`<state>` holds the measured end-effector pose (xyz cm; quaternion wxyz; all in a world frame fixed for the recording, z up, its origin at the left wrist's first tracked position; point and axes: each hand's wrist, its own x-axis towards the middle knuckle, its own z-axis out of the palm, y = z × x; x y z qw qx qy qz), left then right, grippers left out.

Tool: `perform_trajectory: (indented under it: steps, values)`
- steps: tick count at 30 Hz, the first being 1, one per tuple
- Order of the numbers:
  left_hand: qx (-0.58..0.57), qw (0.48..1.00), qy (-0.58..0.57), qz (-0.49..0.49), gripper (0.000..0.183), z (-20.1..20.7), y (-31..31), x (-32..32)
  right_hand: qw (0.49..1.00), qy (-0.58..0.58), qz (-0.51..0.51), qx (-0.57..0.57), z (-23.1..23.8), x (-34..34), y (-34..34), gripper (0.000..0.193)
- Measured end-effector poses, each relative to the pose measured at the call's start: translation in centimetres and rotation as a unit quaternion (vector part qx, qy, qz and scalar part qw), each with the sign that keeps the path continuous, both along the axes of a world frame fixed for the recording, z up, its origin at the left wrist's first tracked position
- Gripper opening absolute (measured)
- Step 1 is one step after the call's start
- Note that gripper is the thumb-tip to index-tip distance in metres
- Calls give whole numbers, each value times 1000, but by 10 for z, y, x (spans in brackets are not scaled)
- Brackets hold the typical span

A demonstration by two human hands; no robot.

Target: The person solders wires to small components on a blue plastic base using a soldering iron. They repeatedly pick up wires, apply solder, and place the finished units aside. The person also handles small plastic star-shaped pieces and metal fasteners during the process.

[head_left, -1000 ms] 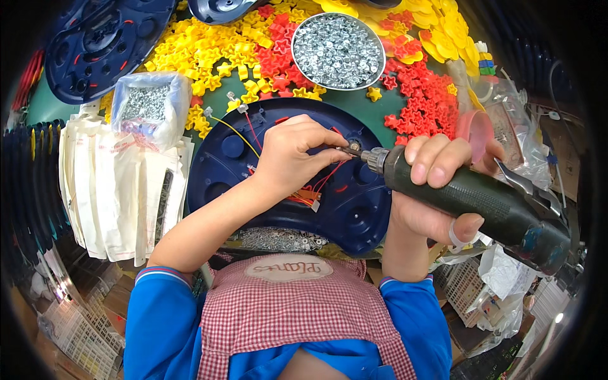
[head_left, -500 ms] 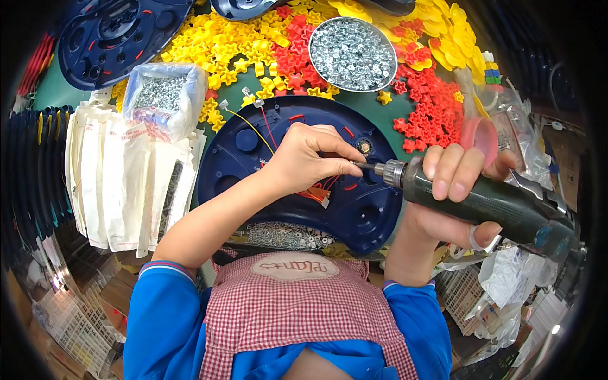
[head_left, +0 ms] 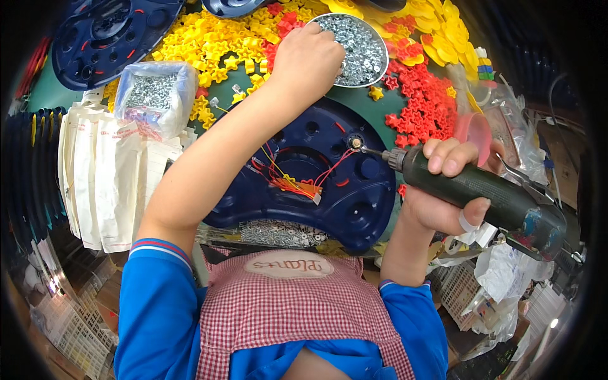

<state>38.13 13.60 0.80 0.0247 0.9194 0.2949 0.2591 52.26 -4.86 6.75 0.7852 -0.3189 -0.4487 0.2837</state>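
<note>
Head view showed the left hand [head_left: 309, 60] over the left side of a round dish [head_left: 358, 85], which was full of small shiny metal pieces [head_left: 364, 54]. The tips of its fingers were hidden behind the hand, so I could not tell whether they were apart or already together on a piece. The right hand [head_left: 427, 206] had its fingers wrapped firmly around a dark green power driver [head_left: 481, 196]. This driver pointed to the left, its bit just beside a round fitting [head_left: 356, 142] in the dark blue shell [head_left: 342, 212], which lay on the green worktop [head_left: 387, 106] in front of the person.

In my judgement, the step in hand was the picking of one small piece, and it called for a light pinch — only one piece, with no stirring of the heap. The driver was best held quiet meanwhile, with its bit near the fitting but not pressing on it. Some care was also due to the red wires [head_left: 335, 170], which ran from beside the fitting — a turning bit could have caught them.
</note>
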Motion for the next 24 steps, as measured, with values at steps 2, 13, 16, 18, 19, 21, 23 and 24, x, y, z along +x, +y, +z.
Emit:
perform_trajectory:
  steps: [2, 13, 16, 18, 19, 21, 23, 24]
  values:
    - [-8, 1000, 7, -6, 10, -12, 5, 8, 999, -40, 17, -19, 0, 1, -2, 63]
    - [-77, 988, -127, 42, 6, 3, -15, 5, 998, -30, -6, -54, -16, -5, 2, 85]
    - [-169, 970, -171, 28, 9, 11, -57, -15, 997, -34, -12, -63, -22, -3, 4, 81]
    - [-243, 945, -211, -65, 13, 7, -84, -21, 998, -35, 3, -54, -27, 0, 5, 78]
    - [-279, 940, -184, -74, 14, 4, -94, -23, 998, -35, 12, -46, -29, 0, 5, 76]
    - [-320, 931, -154, -87, 14, -5, -104, -24, 998, -39, 20, -36, -34, 2, 7, 73]
    - [-338, 926, -144, -86, 14, -13, -105, -23, 998, -44, 42, -29, -36, 4, 10, 73]
    - [-331, 928, -145, -94, 14, -15, -105, -23, 997, -46, 60, -26, -34, 6, 11, 74]
